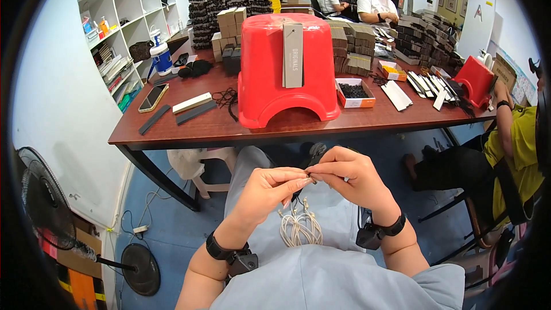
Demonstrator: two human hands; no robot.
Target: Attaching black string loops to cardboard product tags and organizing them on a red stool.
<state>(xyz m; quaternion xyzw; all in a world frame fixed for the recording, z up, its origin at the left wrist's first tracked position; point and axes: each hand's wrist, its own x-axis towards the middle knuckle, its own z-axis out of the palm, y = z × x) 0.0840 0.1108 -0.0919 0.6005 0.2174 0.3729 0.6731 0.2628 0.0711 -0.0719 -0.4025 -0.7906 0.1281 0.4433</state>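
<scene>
Above my lap, my left hand (268,188) and my right hand (354,177) meet fingertip to fingertip. Both are closed in a pinch around something small and dark, mostly hidden by the fingers. A dark strand shows just below them; whether it joins the pinched thing, I cannot tell. On my lap lies a loose bundle of cream cords (301,231) with small pale ends. Beyond my hands, an upturned red plastic stool (264,69) stands on the table, with a stack of long grey hang tags (293,60) against its side.
The dark red table (195,129) holds a phone (153,97), black cords (227,100), a box of small black parts (354,93) and white tags (396,96). A person in yellow (519,138) sits at the right. A fan (46,195) stands left; others work behind.
</scene>
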